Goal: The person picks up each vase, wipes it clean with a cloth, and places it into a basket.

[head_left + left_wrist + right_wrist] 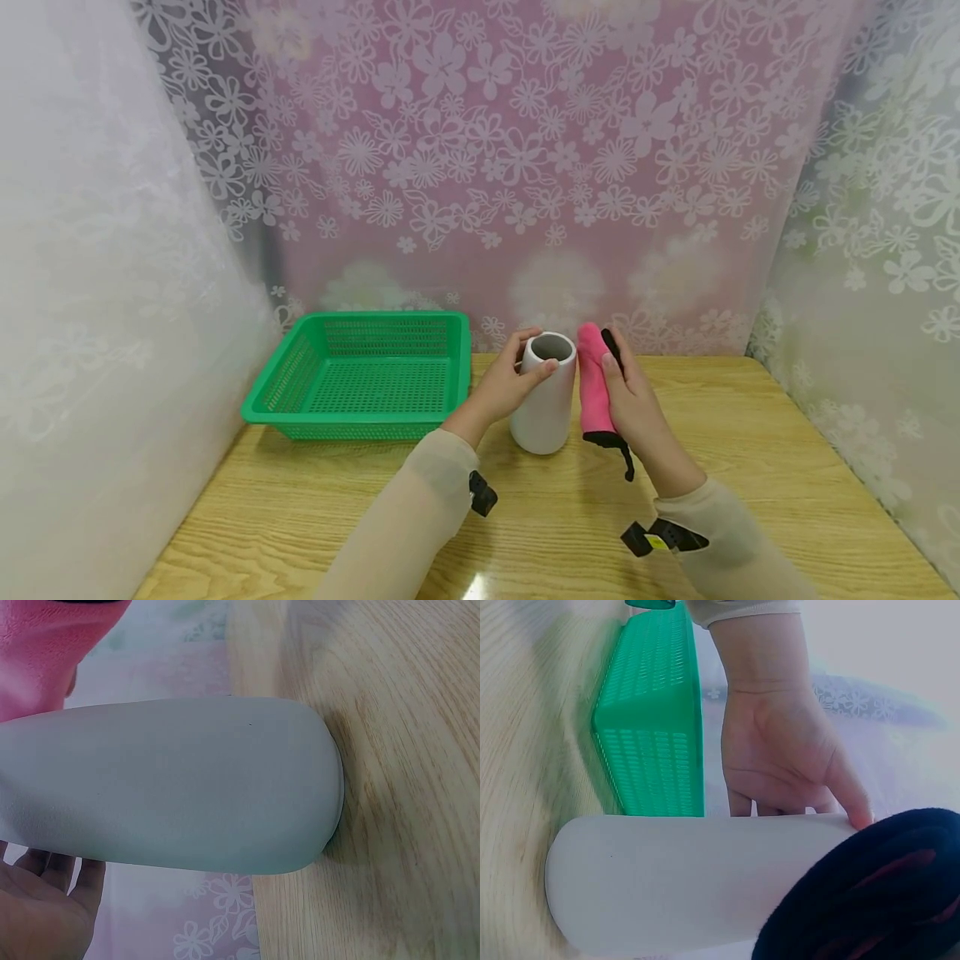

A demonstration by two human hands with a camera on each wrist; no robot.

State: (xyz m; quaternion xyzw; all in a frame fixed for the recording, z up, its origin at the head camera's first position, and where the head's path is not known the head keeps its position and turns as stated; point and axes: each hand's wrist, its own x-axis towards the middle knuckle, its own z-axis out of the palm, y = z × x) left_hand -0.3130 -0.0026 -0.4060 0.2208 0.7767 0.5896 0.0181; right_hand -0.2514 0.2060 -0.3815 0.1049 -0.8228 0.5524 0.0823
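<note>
From my remote post, the head view gives me one white vase (543,412) standing upright on the wood-grain counter (735,433), toward its far edge. The person's left hand (504,385) has its grip around the vase near the rim, thumb in front. The right hand (634,404) is clasping one pink plush cloth (592,387), its thumb on the near side; the cloth hangs just beside the vase, and I can't tell whether the two touch. One green plastic basket (337,419) sits left of the vase at the counter's far left corner.

Only my head feed shows me the vase's open mouth and the black cord (627,462) at the cloth's lower end. My left wrist feed brings up the vase's base against the counter and a tiny dark speck (250,724) on its side, which I can't pick out from above. My right wrist feed looks onto the cloth's dark, folded end and the slotted outer wall of the basket.

I count two cream sleeves (420,500) and two black wrist devices (483,493). The right one carries a yellow label (656,542), too small for me to read. A floral curtain (525,142) hangs behind.
</note>
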